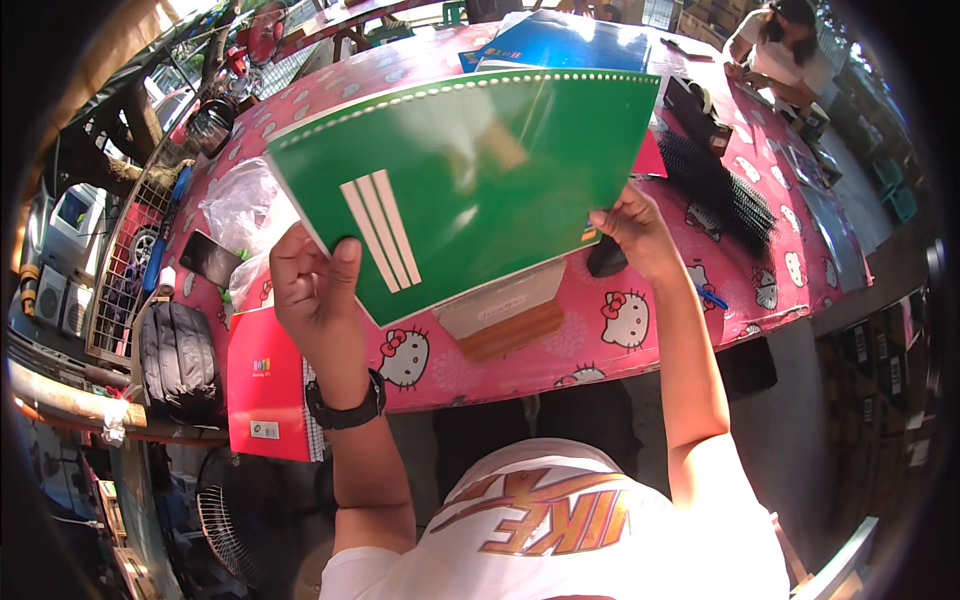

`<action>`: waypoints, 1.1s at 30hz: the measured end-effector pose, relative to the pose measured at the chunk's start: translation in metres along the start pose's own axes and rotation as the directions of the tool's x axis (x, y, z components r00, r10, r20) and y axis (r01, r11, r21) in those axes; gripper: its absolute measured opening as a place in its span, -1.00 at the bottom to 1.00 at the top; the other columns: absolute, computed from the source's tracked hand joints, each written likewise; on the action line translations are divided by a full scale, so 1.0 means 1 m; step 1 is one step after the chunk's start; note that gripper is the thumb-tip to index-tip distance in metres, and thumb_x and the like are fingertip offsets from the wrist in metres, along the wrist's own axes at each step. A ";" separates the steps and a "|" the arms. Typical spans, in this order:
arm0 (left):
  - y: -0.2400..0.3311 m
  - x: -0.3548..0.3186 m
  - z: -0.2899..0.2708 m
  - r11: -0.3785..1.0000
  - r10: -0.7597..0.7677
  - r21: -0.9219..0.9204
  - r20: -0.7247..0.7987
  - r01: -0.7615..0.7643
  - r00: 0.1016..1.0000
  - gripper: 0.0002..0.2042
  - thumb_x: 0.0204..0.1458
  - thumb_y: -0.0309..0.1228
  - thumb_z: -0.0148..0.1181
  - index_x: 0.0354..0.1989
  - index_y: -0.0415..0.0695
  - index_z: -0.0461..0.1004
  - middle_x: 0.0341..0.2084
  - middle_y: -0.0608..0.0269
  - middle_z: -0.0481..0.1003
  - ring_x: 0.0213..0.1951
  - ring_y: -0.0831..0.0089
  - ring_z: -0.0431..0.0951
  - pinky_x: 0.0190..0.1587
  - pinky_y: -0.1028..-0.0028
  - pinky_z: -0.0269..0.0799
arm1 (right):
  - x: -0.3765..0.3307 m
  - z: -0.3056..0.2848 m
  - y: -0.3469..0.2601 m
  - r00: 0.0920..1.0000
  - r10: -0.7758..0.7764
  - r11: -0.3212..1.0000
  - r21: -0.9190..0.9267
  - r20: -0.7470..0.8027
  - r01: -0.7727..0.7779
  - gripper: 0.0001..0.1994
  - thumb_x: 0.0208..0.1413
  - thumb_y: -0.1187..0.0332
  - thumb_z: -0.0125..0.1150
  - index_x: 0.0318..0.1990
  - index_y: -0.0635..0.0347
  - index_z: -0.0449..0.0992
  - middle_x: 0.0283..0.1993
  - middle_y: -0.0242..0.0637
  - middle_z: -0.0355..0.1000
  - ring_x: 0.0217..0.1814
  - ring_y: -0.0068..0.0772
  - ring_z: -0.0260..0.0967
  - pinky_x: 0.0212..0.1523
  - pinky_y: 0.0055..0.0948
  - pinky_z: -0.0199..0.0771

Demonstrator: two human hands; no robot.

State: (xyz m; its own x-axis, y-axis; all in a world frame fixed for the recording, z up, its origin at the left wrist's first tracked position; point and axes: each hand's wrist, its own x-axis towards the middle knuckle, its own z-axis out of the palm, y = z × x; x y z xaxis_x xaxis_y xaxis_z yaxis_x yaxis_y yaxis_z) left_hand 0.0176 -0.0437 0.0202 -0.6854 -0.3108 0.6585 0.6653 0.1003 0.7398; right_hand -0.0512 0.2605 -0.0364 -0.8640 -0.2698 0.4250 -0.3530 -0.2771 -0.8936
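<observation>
A green notebook (480, 180) with three white stripes is held up over the table, tilted, its row of punched holes along the far edge. No wire shows in those holes. My left hand (318, 280) grips its near left corner, thumb on the green face and fingers partly behind. At the right edge my right hand (638, 232) pinches it between thumb and fingers. Below the notebook stands a small block with a white face and brown base (510, 335), partly hidden. A red spiral notebook (268, 365) lies under my left wrist, over the table's near edge.
Blue notebooks (570, 42) lie at the far side of the pink table. Black binding coils (715, 185) are heaped at right, near a blue pen (712, 298). At left are a clear plastic bag (240, 205), a phone (209, 258) and a grey bag (178, 350). Another person (785, 55) sits far right.
</observation>
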 end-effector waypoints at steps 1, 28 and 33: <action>0.001 0.001 0.005 1.000 0.001 0.000 -0.003 -0.001 1.000 -0.70 0.01 -0.54 0.22 -0.07 -0.22 0.35 -0.32 0.31 0.47 -0.29 0.66 0.43 -0.20 0.66 0.33 | -0.002 0.002 0.004 0.995 0.058 0.997 0.063 -0.077 -0.053 -0.81 0.09 0.50 0.18 -0.13 0.21 0.46 -0.31 -0.55 0.39 -0.24 -0.75 0.27 -0.14 -0.61 0.28; -0.078 -0.018 -0.038 0.943 -0.196 -0.240 0.151 0.228 0.969 -0.63 0.06 -0.36 0.12 0.02 -0.20 0.26 -0.21 0.24 0.37 0.00 0.43 0.33 0.10 0.43 0.16 | -0.075 0.070 0.002 0.977 0.175 0.913 -0.351 -0.119 -0.206 -0.70 0.04 0.47 0.21 -0.06 0.32 0.39 -0.18 -0.32 0.45 -0.14 -0.55 0.35 -0.07 -0.53 0.33; -0.069 -0.003 -0.030 0.869 -0.205 -0.400 0.244 0.291 0.948 -0.49 0.11 -0.08 0.01 0.08 -0.23 0.23 -0.13 0.17 0.38 0.01 0.34 0.34 0.16 0.33 0.10 | -0.060 0.105 -0.029 0.960 -0.024 0.995 0.082 -0.278 0.048 -0.76 0.10 0.35 0.20 -0.16 0.26 0.37 -0.28 -0.41 0.36 -0.24 -0.70 0.26 -0.21 -0.66 0.25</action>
State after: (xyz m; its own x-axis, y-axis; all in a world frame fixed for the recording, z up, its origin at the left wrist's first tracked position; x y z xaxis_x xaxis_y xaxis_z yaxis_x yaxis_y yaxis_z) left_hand -0.0173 -0.0777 -0.0374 -0.8584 -0.0843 0.5061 0.4970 -0.3813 0.7795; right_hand 0.0482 0.1873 -0.0207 -0.9211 0.0033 0.3893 -0.3636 -0.3646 -0.8572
